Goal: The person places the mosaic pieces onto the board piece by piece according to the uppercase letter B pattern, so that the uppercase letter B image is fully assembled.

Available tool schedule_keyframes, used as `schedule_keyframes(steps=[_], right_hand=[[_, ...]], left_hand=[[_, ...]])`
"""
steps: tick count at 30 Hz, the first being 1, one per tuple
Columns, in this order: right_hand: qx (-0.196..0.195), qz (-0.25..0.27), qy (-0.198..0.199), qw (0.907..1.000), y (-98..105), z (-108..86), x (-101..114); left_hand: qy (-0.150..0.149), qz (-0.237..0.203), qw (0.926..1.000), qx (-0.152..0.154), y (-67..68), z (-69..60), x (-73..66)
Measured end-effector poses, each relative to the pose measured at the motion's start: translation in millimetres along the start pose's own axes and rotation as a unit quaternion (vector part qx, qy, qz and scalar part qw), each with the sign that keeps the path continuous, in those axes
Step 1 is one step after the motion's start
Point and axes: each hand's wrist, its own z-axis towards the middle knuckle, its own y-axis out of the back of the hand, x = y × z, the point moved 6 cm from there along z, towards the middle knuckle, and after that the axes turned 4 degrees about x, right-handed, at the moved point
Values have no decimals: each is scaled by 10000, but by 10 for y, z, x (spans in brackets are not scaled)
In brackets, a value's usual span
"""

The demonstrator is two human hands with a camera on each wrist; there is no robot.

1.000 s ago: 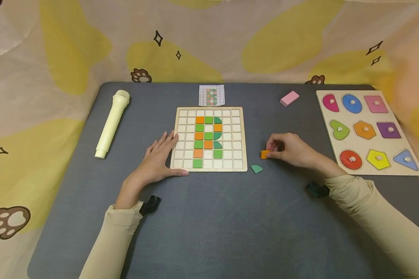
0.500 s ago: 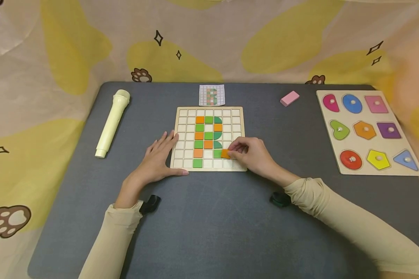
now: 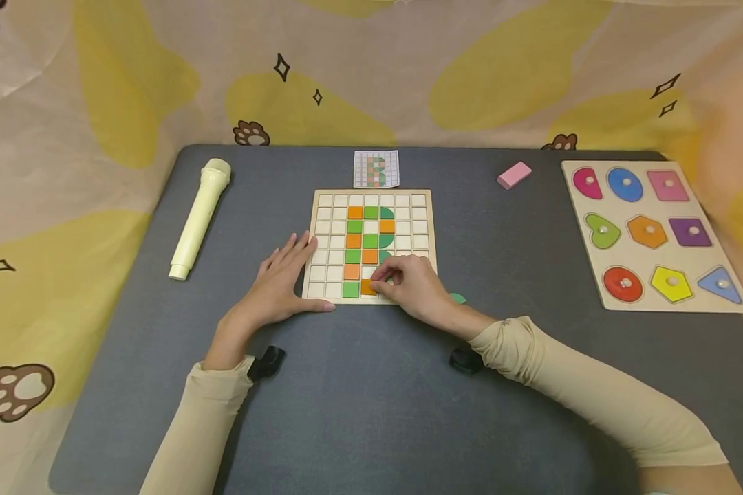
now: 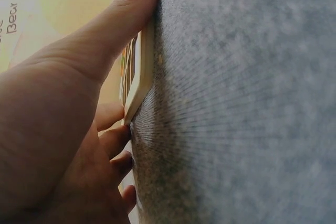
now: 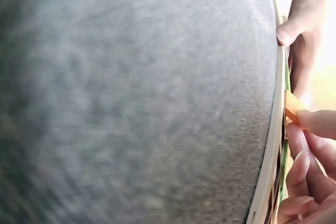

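A wooden grid board [image 3: 433, 258] with green and orange tiles set in its cells lies on the table. My right hand [image 3: 417, 285] pinches an orange square tile [image 3: 367, 287] between thumb and fingers over the bottom row, just right of a green square tile [image 3: 350, 290]. In the right wrist view the orange tile [image 5: 292, 107] stands tilted at the board's edge. My left hand [image 3: 278, 282] rests on the board's left side with fingers spread, its thumb along the near edge. A green quarter-round tile [image 3: 457, 298] lies beside the board, partly hidden by the right hand.
A pattern card [image 3: 375, 169] lies behind the board. To the left is a pale yellow toy microphone [image 3: 200, 220]. A pink block [image 3: 514, 175] and a knobbed shape-puzzle board [image 3: 650, 237] lie to the right on the dark table [image 3: 347, 412].
My right hand has carried the orange tile leftward from the table right of the board to the board's bottom row. The left hand has stayed in place.
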Motion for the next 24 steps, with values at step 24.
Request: schedule_keyframes(steps=[24], right_hand=[[670, -926, -192, 9933, 790, -391, -533]], left_hand=[[-26, 14, 10000, 65, 2, -4, -8]])
